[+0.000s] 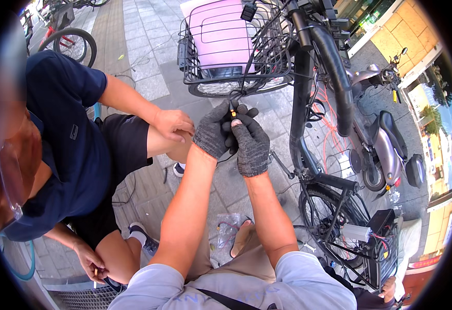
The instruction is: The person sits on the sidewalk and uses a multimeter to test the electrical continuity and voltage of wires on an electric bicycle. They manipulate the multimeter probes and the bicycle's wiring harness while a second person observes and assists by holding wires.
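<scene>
I have the left hand [214, 129] and right hand [251, 144], in dark grey knit gloves, together at mid-view, both closed narrowly around a small black-and-orange cable fitting [233, 112]. It sits between their fingertips, just near of a black wire basket [226, 80] — the gloves cover much of it, so its full shape is hard to make out. The right thumb's tip is bare.

Blue lettering crosses the grey shirt [308, 284] at my near edge, partly covered by a black strap [220, 298]. The navy shirt [76, 170] of the seated person on the left bears a small patch [74, 132], too small for me to read; that person is blurred and cut off by the dark rim. One of their hands [174, 124] rests at a knee, the other [92, 263] is lower.

The basket's wires cross a pink panel [223, 39]. To the right I see the bicycle's black frame, with a silver box [356, 232] by the rear wheel, and a grey scooter [391, 160] farther right. Another hand [388, 289] shows near right — its owner mostly hidden. A clear plastic bag [228, 227] lies on the paving, its contents indistinct.
</scene>
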Action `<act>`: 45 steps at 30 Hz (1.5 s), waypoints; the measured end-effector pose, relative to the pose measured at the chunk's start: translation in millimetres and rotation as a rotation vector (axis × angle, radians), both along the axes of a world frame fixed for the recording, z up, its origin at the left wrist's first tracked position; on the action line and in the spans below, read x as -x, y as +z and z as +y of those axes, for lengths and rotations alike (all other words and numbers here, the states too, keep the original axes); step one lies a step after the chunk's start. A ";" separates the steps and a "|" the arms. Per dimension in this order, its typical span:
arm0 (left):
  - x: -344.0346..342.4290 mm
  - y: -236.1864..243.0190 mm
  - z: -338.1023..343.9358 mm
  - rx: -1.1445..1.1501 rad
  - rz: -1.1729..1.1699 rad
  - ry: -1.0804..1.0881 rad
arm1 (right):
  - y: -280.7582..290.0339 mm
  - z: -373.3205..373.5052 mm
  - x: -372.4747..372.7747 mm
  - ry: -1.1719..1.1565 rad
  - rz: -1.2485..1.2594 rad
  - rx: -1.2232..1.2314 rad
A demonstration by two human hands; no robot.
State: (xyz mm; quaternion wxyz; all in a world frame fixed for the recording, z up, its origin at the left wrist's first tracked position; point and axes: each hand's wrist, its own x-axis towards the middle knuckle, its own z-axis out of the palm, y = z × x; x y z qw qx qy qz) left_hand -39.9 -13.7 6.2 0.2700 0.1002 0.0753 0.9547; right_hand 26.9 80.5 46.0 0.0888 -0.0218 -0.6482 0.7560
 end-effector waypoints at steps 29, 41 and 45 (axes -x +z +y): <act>2.6 -3.4 -0.8 0.155 0.066 0.079 | -14.5 -0.1 3.5 -0.024 0.006 0.012; 5.7 -12.5 -2.8 0.122 0.211 0.123 | -36.3 2.4 5.8 -0.008 0.139 0.027; 7.1 -16.6 -7.8 0.104 0.174 0.074 | -40.2 1.5 6.2 0.008 0.148 0.055</act>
